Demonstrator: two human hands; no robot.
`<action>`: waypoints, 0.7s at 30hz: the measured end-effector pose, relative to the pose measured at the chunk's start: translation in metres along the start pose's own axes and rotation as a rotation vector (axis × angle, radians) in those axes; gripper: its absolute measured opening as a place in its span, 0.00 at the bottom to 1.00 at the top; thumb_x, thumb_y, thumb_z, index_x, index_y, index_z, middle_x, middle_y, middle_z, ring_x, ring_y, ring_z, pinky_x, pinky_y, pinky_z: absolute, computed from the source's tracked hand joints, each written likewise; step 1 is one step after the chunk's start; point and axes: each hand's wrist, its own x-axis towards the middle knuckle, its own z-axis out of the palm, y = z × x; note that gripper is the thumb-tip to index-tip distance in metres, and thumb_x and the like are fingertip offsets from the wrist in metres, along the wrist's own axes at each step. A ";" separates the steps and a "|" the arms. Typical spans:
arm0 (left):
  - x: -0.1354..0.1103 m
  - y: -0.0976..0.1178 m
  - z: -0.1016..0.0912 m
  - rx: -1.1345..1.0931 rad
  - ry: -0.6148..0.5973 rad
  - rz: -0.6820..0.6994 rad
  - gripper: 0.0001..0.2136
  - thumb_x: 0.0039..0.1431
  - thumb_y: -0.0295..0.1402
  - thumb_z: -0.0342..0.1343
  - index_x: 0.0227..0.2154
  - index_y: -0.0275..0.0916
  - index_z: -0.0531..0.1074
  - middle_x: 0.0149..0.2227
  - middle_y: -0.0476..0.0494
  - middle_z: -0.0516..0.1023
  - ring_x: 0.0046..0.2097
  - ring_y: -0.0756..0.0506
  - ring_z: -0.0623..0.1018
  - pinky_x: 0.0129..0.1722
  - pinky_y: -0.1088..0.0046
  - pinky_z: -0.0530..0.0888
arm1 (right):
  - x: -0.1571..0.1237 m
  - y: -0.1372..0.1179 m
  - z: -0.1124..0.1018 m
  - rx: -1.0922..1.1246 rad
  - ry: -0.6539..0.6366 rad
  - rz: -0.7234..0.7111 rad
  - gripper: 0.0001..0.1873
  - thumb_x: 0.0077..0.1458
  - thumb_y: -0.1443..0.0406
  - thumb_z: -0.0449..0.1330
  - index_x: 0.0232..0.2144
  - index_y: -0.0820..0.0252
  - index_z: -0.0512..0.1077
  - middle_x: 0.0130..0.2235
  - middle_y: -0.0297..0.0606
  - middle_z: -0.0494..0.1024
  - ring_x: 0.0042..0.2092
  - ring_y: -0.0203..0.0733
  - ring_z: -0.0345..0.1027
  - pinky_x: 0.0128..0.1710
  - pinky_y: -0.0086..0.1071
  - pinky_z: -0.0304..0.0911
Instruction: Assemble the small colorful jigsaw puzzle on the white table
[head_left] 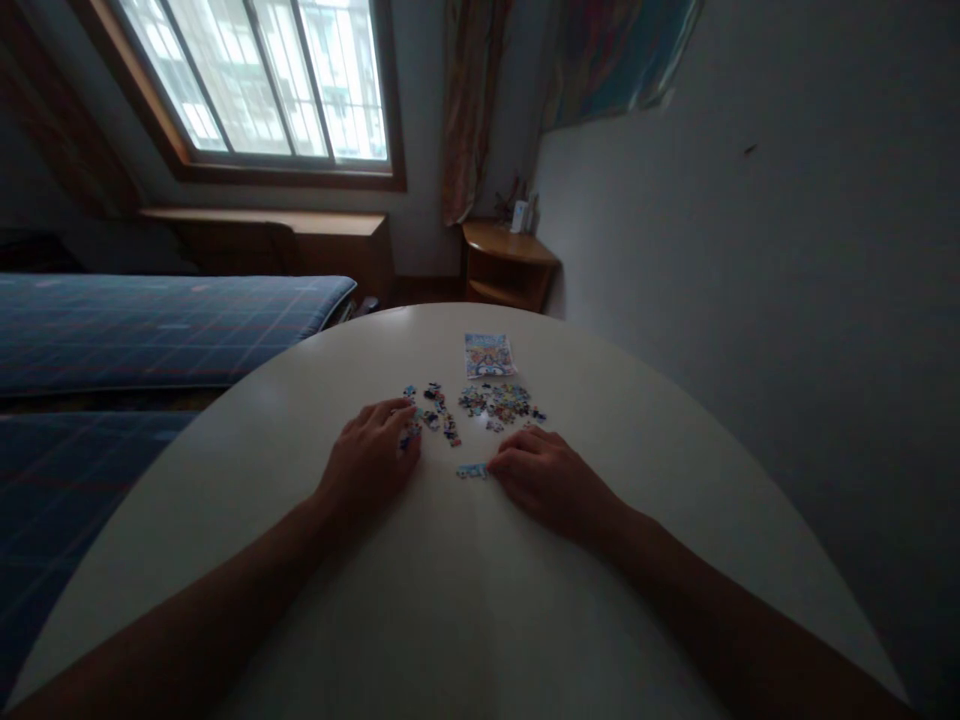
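Observation:
My left hand [371, 445] rests on the white table over a few loose jigsaw pieces [431, 420], its thumb and fingers apart and partly covering them. Nearer to me lies a short strip of joined blue jigsaw pieces [471, 471]. At the strip's right end the fingertips of my right hand [544, 475] are pinched together on a jigsaw piece, which they mostly hide. Beyond my right hand spreads a pile of mixed jigsaw pieces [502, 400], several of them dark or blue.
A patterned picture sheet or packet [489, 356] lies behind the pieces on the round white table [457, 600]. To the left is a bed with a plaid blue mattress [165, 325]. A wooden corner cabinet [510, 250] stands past the far edge, and a wall [750, 300] runs along the right.

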 end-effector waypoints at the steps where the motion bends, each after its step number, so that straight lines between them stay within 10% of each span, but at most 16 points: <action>1: 0.000 -0.001 0.001 0.008 -0.017 -0.013 0.15 0.64 0.33 0.51 0.51 0.37 0.74 0.56 0.39 0.75 0.56 0.37 0.73 0.56 0.53 0.72 | 0.000 0.000 0.000 -0.003 0.000 0.000 0.08 0.58 0.71 0.60 0.40 0.56 0.74 0.42 0.39 0.77 0.44 0.45 0.69 0.46 0.39 0.61; 21: -0.001 0.004 -0.002 -0.074 0.016 0.119 0.09 0.61 0.30 0.52 0.36 0.41 0.78 0.46 0.43 0.82 0.52 0.38 0.76 0.55 0.53 0.70 | 0.002 -0.003 -0.002 -0.002 -0.005 0.022 0.07 0.59 0.70 0.59 0.39 0.57 0.75 0.42 0.41 0.78 0.46 0.45 0.69 0.48 0.41 0.62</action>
